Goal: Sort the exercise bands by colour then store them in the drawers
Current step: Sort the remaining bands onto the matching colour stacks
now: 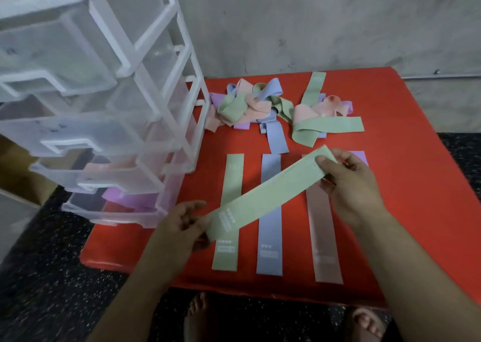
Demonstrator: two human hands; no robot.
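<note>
Ends pinched: left hand (182, 224) and right hand (348, 183) hold the flat mint-green elastic band (265, 193) above the red table (406, 211), near its front edge. Likely light and limp, so end-grips suit.

Both forearms reach forward, hands apart. The left hand (182, 227), nearer the body, pinches one end of the green band (265, 193); the right hand (348, 183), farther out, pinches the other.

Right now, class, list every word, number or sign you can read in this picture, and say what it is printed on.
No text can be read.
Held green band: white dots and a block, too blurred.
Flat green band: white marks, too blurred.
Flat blue band: white marks, too blurred.
Flat pink band: faint marks, too blurred.
</note>
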